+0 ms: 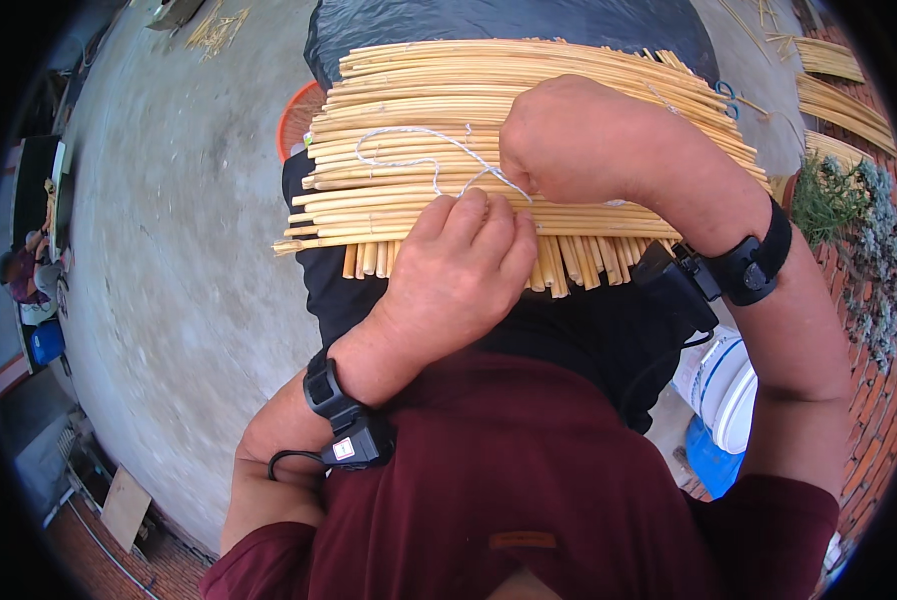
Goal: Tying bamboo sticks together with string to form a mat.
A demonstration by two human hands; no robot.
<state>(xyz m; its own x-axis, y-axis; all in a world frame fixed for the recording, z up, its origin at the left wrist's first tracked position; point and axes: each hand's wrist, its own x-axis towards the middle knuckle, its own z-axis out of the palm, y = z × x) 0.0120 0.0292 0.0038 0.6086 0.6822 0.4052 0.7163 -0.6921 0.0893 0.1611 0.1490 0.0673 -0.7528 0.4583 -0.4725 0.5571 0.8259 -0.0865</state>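
Observation:
A mat of straight, pale yellow reeds lies across my lap, with more reeds set crosswise beneath it. A thin white string makes a loose loop on top. My left hand presses at the near edge of the mat, its fingers bent and closed where the string runs under the fingertips. Just beyond it to the right, my right hand is curled into a fist over the reeds, the string passing at its thumb. The fingertips of the right hand are mostly hidden.
Behind the mat spreads a dark sheet. An orange basket stands at its left, and blue-handled scissors lie at its right. A white bucket is by my right arm. Reed bundles and plants line the right side.

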